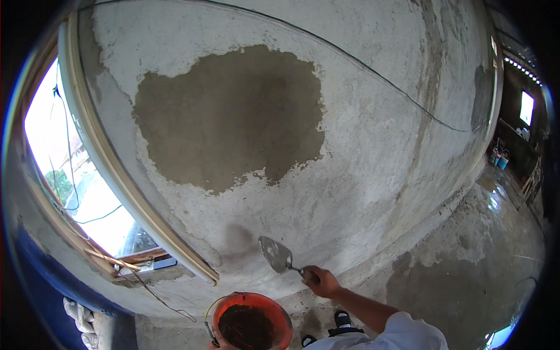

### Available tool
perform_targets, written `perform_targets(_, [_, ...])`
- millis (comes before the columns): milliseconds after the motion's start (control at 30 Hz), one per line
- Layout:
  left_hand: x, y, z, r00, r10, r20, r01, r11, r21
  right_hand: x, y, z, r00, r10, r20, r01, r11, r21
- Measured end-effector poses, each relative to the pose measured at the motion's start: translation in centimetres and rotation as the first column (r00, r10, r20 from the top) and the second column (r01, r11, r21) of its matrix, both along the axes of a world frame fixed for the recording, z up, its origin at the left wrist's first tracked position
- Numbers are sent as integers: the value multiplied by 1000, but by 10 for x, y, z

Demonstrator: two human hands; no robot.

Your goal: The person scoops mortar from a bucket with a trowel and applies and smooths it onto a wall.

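Observation:
My right hand is closed round the handle of a pointing trowel, its mortar-smeared blade held out before the pale wall below a large irregular patch of wet grey plaster. At the bottom centre, an orange bucket holds dark wet mortar. My left hand shows only slightly at the bucket's left side, by its handle, apparently gripping it; most of it is cut off by the lower edge.
A window with loose wires and a long pale trim is at left. Pale sacks sit lower left. A cable crosses the wall. Small containers stand by a far doorway. My sandalled feet are on the concrete floor.

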State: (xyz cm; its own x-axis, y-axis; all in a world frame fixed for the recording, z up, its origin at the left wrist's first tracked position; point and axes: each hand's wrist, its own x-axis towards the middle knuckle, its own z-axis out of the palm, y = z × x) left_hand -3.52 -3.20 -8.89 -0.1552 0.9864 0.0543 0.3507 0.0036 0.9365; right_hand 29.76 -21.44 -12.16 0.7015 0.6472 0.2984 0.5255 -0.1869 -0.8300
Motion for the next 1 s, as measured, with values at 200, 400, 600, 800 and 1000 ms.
perform_targets(200, [44,3,35,938,-111,328,83,992,99,-30,-53,10,947,288,-144,-313,928,-203])
perform_targets(400, [71,18,54,891,-297,342,250,952,177,-37,-60,65,940,339,47,-297,876,-379])
perform_targets(600, [89,13,66,862,-430,267,351,888,296,-26,-33,101,891,452,47,-359,764,-536])
perform_targets(800, [105,-9,91,868,-495,-27,457,778,432,10,-9,109,848,526,68,-427,753,-501])
perform_targets(1000, [132,-21,92,838,-529,-133,510,673,536,38,3,84,793,609,21,-554,734,-393])
